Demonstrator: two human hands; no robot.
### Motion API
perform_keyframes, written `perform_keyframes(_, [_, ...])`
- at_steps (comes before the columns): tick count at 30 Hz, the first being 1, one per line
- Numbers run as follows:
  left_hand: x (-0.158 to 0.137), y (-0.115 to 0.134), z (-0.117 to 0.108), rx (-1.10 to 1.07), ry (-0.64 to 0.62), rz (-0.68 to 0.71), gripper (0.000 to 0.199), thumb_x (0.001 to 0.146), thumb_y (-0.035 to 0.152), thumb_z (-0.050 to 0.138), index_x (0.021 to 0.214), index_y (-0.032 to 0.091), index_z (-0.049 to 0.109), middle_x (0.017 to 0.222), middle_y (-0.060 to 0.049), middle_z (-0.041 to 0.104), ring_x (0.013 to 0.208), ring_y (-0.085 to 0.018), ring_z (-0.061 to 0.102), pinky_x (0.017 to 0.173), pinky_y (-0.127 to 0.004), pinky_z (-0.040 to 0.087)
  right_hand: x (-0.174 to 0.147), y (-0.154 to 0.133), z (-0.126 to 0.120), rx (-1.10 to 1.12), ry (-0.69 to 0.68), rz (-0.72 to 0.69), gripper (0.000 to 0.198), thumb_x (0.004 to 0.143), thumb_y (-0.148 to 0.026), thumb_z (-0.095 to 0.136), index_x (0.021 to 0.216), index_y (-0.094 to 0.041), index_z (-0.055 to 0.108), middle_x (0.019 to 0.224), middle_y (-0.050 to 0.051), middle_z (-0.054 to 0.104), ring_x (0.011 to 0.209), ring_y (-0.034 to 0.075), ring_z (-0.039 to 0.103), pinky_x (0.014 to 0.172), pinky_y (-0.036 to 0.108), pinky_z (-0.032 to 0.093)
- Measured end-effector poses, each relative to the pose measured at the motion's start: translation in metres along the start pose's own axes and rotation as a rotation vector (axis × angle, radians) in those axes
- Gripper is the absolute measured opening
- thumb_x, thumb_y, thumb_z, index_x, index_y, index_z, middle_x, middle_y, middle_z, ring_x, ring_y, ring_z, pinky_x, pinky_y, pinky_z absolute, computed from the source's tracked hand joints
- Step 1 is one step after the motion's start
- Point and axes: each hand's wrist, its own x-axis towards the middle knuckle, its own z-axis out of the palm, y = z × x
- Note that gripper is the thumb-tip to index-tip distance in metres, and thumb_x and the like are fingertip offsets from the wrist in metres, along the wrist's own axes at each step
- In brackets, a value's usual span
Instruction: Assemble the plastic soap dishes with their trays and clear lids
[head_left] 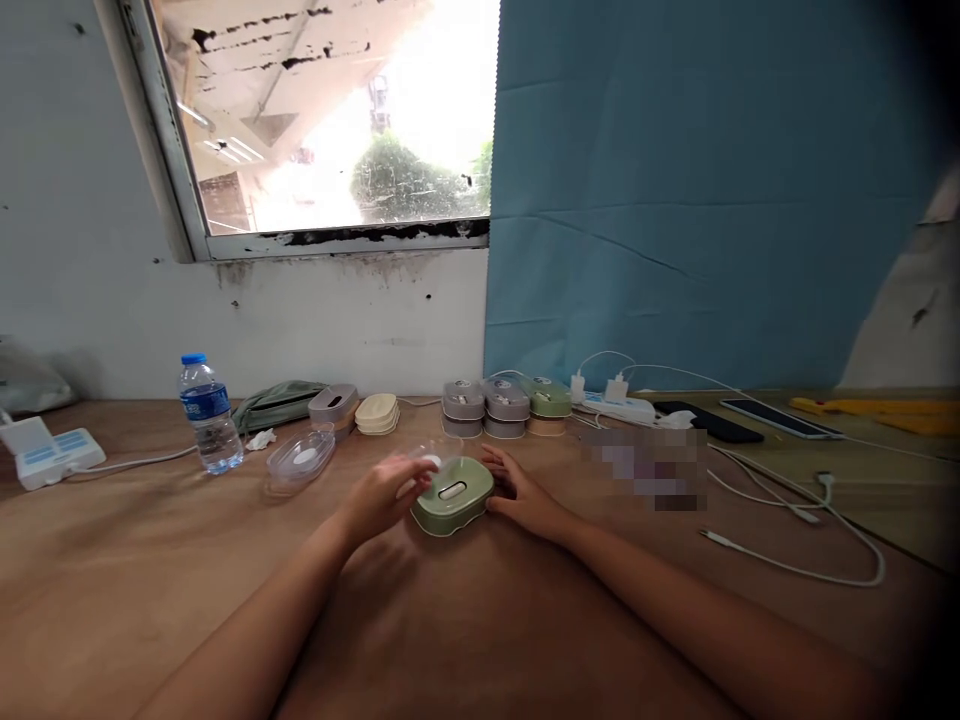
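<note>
A light green lidded box (459, 490) with a rounded oval slot in its top sits on the table in front of me. My left hand (394, 490) is at the box's left side, its fingers closed on a thin clear plastic cover (448, 450) with a white round spot. The cover's outline is faint against the table. My right hand (529, 500) curves round the box's right side, thumb at the near corner and fingers at the far one. Further left lies another clear plastic cover (315, 452) with a white disc.
Toward the wall stand grey two-tone boxes (506, 405), a green-topped box (550, 405), stacked cream lids (376, 413) and another box (334, 405). A water bottle (210, 415) is at left. White cables (795, 575), a power strip (619, 407) and phones (780, 418) lie at right.
</note>
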Motion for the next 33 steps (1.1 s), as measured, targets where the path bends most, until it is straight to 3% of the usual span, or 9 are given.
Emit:
perform_keyframes(5, [-0.007,-0.044,-0.044,0.352,0.338,-0.16,0.03,0.08,0.021,0.042,0.11,0.022,0.047,0.088,-0.004,0.063,0.086,-0.019,0.058,0.082,-0.034,0.041,0.001,0.002,0.0,0.01,0.002,0.048,0.064,0.063,-0.008,0.058,0.12,-0.022,0.035,0.122,0.009,0.046,0.116,0.019,0.042,0.099,0.041,0.032])
perform_keyframes(7, [-0.015,-0.063,-0.063,0.442,0.41,-0.268,0.03,0.079,0.022,0.042,0.109,0.022,0.047,0.086,-0.004,0.064,0.084,-0.02,0.059,0.08,-0.034,0.042,0.0,0.001,0.0,0.008,0.0,0.055,0.062,0.063,-0.007,0.057,0.118,-0.023,0.036,0.122,0.008,0.046,0.116,0.019,0.042,0.099,0.041,0.031])
perform_keyframes(12, [-0.042,-0.097,-0.089,0.423,0.317,-0.393,0.026,0.077,0.029,0.045,0.103,0.026,0.048,0.086,-0.001,0.065,0.084,-0.019,0.06,0.078,-0.03,0.043,0.0,0.0,0.0,-0.002,-0.017,0.058,0.059,0.063,-0.007,0.056,0.117,-0.022,0.037,0.123,0.008,0.046,0.116,0.019,0.042,0.1,0.04,0.031])
perform_keyframes(20, [-0.055,-0.112,-0.085,0.382,0.143,-0.354,0.025,0.073,0.03,0.044,0.097,0.024,0.048,0.079,0.0,0.065,0.078,-0.017,0.06,0.077,-0.028,0.041,-0.002,-0.002,-0.001,-0.023,-0.046,0.044,0.057,0.065,-0.005,0.054,0.116,-0.022,0.037,0.123,0.008,0.046,0.116,0.018,0.042,0.099,0.039,0.032])
perform_keyframes(27, [-0.049,-0.113,-0.073,0.509,0.143,-0.536,0.029,0.068,0.044,0.048,0.085,0.022,0.056,0.077,-0.002,0.064,0.073,-0.02,0.057,0.068,-0.028,0.04,-0.002,-0.005,-0.001,-0.047,-0.05,0.04,0.054,0.065,-0.005,0.054,0.113,-0.022,0.039,0.122,0.007,0.046,0.115,0.018,0.042,0.1,0.039,0.031])
perform_keyframes(33, [-0.048,-0.119,-0.065,0.499,0.194,-0.595,0.025,0.068,0.04,0.045,0.069,0.019,0.059,0.075,-0.003,0.064,0.069,-0.018,0.056,0.063,-0.026,0.039,-0.002,-0.004,-0.001,-0.065,-0.062,0.028,0.052,0.066,-0.006,0.055,0.112,-0.022,0.039,0.121,0.007,0.046,0.114,0.018,0.043,0.099,0.039,0.032])
